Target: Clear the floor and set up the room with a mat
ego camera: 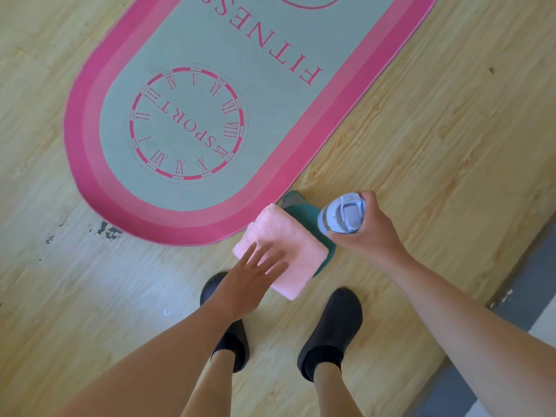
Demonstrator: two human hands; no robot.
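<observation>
A long mat (pixel 270 94), grey with a pink border and the words SPORT and FITNESS, lies flat on the wooden floor. By its near end a folded pink towel (pixel 291 245) sits on top of a dark green object (pixel 301 210), which is mostly hidden. My left hand (pixel 255 275) is spread flat over the towel's near left corner, holding nothing; whether it touches the towel is unclear. My right hand (pixel 370 230) grips a lavender water bottle (pixel 341 215) by its upper part, just right of the towel and above the floor.
My feet in black shoes (pixel 331 326) stand on the wood floor just behind the towel. A scuffed patch (pixel 105 230) marks the floor left of the mat's end. A grey and white strip (pixel 529 266) runs along the right edge.
</observation>
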